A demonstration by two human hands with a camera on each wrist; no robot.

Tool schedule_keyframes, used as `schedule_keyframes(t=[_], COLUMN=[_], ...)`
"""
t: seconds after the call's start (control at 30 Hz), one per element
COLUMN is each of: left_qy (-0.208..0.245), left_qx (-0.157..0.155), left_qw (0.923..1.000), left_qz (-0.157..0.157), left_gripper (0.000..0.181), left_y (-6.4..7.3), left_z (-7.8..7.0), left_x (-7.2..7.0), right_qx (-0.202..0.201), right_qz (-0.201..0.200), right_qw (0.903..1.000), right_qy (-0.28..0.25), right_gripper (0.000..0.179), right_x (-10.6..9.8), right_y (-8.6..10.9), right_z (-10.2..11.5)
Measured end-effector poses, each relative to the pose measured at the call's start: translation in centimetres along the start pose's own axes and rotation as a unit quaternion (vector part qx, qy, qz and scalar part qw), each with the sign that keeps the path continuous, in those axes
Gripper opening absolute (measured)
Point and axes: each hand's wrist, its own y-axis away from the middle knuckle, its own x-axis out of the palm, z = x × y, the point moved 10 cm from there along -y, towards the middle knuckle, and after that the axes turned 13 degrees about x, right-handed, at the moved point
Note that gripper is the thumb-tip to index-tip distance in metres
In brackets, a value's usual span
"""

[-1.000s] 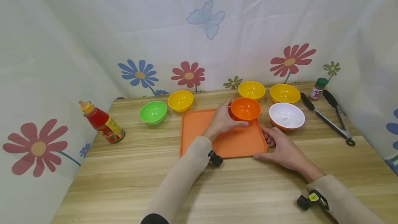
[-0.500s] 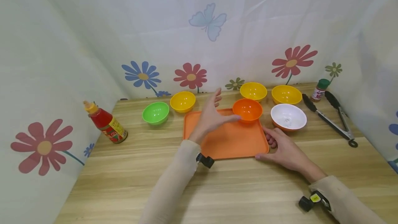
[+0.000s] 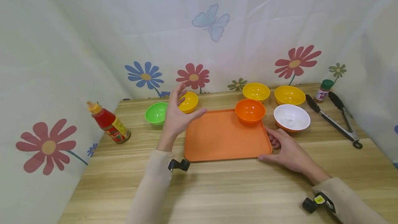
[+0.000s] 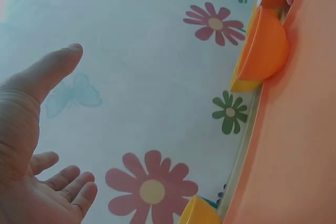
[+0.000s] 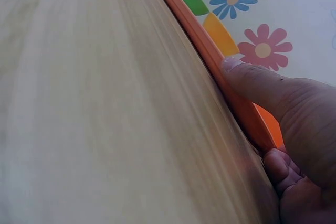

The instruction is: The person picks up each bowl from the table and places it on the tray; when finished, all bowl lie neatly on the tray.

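My left hand (image 3: 176, 119) is raised with fingers spread and nothing in it, at the left end of the orange tray (image 3: 217, 137). In the head view it partly covers a green bowl (image 3: 156, 114) and a yellow bowl (image 3: 190, 103). An orange bowl (image 3: 250, 111) stands upright on the tray's back right corner. My right hand (image 3: 287, 150) holds the tray's front right corner. Its thumb lies on the front rim and its curled fingers are against the right side, as the right wrist view shows on the tray edge (image 5: 210, 56).
A white-lined bowl (image 3: 292, 117) stands just right of the tray, with two yellow bowls (image 3: 256, 92) behind. Tongs (image 3: 337, 123) and a green-capped spice jar (image 3: 323, 91) lie farther right. A red sauce bottle (image 3: 110, 123) stands at the left. Flowered curtain (image 3: 174, 37) surrounds the table.
My left hand has let go of the orange bowl and moved left, off the tray, towards the green and yellow bowls. The right hand stays at the tray's corner.
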Motion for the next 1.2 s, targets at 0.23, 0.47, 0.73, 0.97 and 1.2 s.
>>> schedule_keyframes(t=[0.23, 0.47, 0.73, 0.97, 1.2], left_qy=[-0.026, -0.059, -0.072, -0.08, -0.111], left_qx=[0.006, -0.032, -0.072, -0.136, -0.167], left_qw=[0.9993, 0.9956, 0.991, 0.9834, 0.9765], left_qz=[-0.026, -0.065, -0.087, -0.089, -0.079], left_gripper=[0.107, 0.112, 0.115, 0.123, 0.132], left_y=[0.7, 1.8, 3.2, 5.2, 6.6], left_z=[1.6, 4.4, 7.9, 12.1, 14.9], left_x=[-4.8, -10.0, -12.5, -12.4, -12.4], right_qx=[0.002, -0.001, 0.005, 0.008, 0.006], right_qz=[0.008, -0.003, 0.009, 0.01, 0.01], right_qw=[1.0, 1.0, 0.9999, 0.9999, 0.9999], right_qy=[-0.004, -0.001, -0.004, -0.002, -0.002], right_gripper=[0.119, 0.119, 0.12, 0.12, 0.119], right_x=[-0.1, -0.2, -0.1, -0.1, -0.1], right_y=[0.1, 0.1, 0.0, 0.1, 0.1], right_z=[0.0, -0.1, 0.0, 0.0, 0.1])
